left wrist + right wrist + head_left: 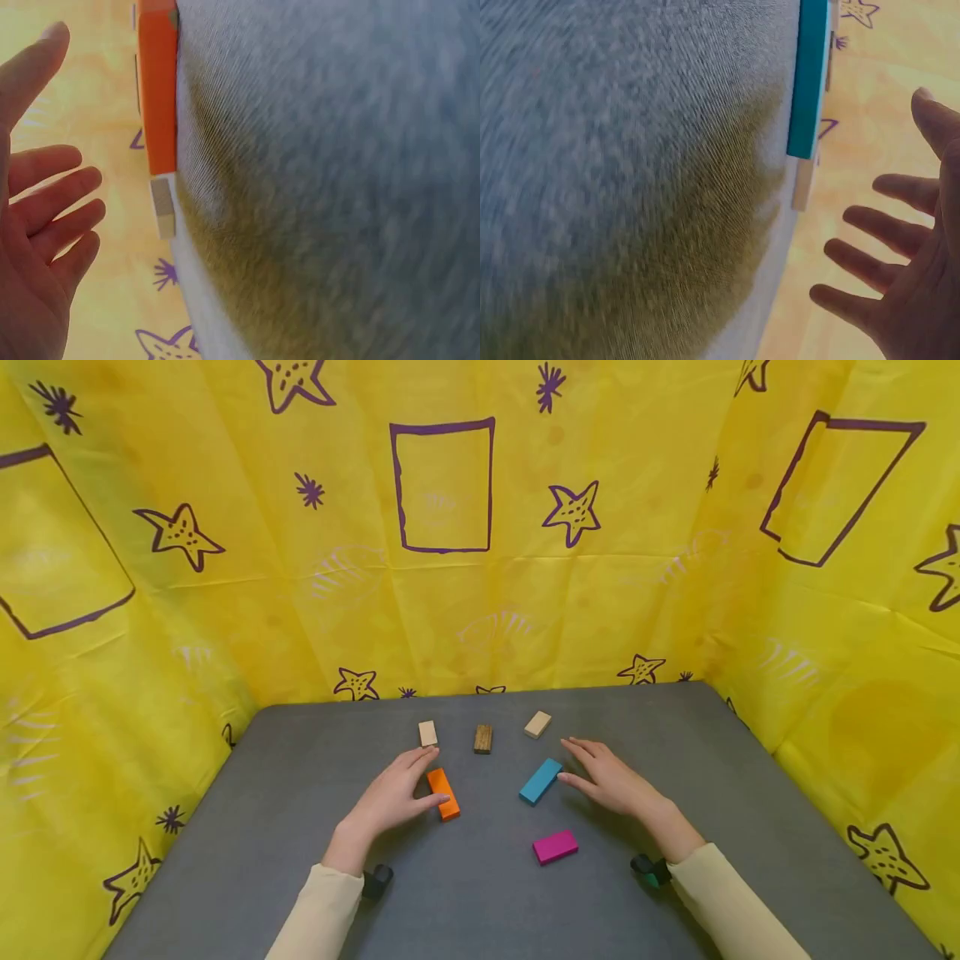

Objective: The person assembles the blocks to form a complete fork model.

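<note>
My left hand (pixel 393 793) hovers over the table beside an orange block (pixel 447 802), its thumb overlapping the block in the head view. In the left wrist view its fingers are spread, with a gap between them and the orange block (pixel 159 90). To the right, my right hand (pixel 613 781) is held close beside a blue block (pixel 540 782), fingers extended and holding nothing. The right wrist view shows those fingers apart from the blue block (pixel 808 82). A magenta block (pixel 556 847) lies nearer to me, between the two forearms.
Toward the back of the grey table (pixel 300 760) lie a pale wooden block (pixel 427 732), a dark brown wooden block (pixel 483 739) and another pale block (pixel 537 724). Yellow curtains (pixel 450 610) with purple stars stand behind the table and along both sides.
</note>
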Motion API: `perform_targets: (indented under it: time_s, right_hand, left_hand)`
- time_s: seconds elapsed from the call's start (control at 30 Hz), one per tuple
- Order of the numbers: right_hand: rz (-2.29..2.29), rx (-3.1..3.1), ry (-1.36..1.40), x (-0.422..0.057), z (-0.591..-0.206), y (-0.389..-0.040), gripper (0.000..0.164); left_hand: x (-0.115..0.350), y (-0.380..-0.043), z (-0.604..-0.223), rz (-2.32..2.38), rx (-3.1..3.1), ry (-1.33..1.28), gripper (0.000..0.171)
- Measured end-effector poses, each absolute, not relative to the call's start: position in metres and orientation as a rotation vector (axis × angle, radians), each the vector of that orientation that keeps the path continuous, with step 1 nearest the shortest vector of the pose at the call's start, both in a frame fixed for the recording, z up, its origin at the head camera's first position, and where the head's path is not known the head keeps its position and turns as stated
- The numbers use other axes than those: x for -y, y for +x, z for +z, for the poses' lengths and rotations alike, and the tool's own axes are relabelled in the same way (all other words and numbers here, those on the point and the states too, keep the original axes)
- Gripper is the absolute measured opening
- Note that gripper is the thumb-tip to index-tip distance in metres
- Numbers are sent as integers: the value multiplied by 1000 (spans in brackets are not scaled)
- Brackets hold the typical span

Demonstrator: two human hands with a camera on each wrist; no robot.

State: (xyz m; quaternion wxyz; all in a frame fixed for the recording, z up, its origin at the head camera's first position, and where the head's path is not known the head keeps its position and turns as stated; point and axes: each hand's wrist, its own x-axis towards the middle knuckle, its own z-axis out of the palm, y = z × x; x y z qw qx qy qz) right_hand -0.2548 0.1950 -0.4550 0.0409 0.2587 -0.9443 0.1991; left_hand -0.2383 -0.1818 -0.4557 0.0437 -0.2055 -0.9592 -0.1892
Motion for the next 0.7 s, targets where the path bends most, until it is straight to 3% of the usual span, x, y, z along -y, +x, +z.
perform_targets:
  time_s: [0.7]
  right_hand:
    - [775, 2889, 851, -176, -473, -284, 55]
  left_hand:
    - [176, -243, -467, -806, 3006, -550, 91]
